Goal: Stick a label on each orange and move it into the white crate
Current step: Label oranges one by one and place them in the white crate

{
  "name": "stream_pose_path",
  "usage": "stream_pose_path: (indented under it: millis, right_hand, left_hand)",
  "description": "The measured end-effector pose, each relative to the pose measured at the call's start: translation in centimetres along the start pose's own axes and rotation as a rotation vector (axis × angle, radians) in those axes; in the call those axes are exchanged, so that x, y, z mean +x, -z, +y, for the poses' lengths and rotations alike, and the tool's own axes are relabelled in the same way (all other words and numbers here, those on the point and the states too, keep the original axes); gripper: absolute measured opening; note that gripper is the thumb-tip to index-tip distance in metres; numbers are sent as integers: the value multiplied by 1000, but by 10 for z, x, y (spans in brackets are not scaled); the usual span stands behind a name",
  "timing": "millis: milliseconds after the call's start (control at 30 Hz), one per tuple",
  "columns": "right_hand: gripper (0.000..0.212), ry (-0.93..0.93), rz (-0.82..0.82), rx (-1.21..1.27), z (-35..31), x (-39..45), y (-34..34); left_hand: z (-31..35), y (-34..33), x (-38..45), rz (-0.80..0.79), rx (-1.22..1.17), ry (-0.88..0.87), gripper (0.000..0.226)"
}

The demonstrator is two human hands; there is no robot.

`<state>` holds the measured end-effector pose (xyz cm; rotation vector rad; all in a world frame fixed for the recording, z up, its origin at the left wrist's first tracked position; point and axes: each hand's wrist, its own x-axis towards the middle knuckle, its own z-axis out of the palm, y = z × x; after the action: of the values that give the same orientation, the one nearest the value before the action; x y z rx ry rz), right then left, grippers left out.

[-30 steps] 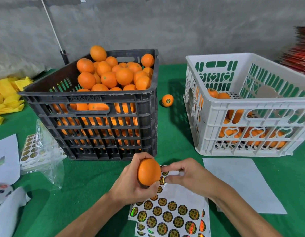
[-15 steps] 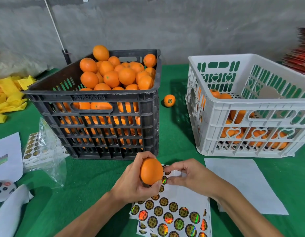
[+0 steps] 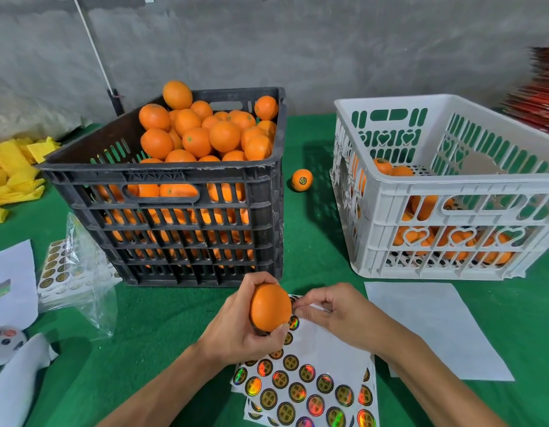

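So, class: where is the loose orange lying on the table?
In the head view, the loose orange sits on the green table, in the gap between the black crate and white crate.

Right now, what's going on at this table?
A person is labelling oranges. The left hand grips an orange over the sticker sheet, while the right hand pinches at the sheet's top edge beside the fruit, apparently picking a sticker. The black crate is piled full; the white crate holds a partial layer. One labelled orange sits on the green table between the crates.
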<state>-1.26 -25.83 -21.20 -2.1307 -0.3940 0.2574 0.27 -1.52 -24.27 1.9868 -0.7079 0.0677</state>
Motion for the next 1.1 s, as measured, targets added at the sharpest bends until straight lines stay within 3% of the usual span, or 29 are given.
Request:
stream_pose_path:
  millis: [167, 833, 1100]
  right_hand:
    - [33, -68, -57, 108, 3, -2, 3]
    - [11, -84, 52, 137, -1, -1, 0]
    - [20, -83, 193, 183, -3, 3, -5]
  left_hand:
    - [-1, 0, 0, 18, 12, -9, 77]
    - [-2, 0, 0, 15, 12, -6, 76]
    - [-3, 0, 1, -4, 9, 15, 78]
